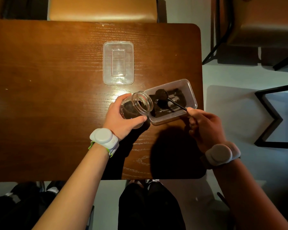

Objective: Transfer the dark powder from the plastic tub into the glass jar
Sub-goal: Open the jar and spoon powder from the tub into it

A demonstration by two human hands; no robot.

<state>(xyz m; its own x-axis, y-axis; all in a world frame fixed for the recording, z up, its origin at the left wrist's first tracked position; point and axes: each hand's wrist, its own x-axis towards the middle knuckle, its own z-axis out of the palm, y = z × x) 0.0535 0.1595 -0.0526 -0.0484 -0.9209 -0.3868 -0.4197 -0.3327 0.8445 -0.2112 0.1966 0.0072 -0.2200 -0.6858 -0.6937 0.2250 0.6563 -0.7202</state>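
A clear plastic tub [189, 90] with dark powder [178, 95] stands near the table's right edge. My left hand [121, 118] grips a glass jar [138, 105], tilted with its mouth toward the tub and some dark powder inside. My right hand [201, 120] pinches the thin handle of a black spoon [176, 103]. The spoon's bowl, heaped with powder, hovers over the tub just right of the jar's mouth.
The tub's clear lid [118, 63] lies flat on the wooden table [56, 80] behind the jar. Chairs stand beyond the far edge and to the right. The table's right edge runs close to the tub.
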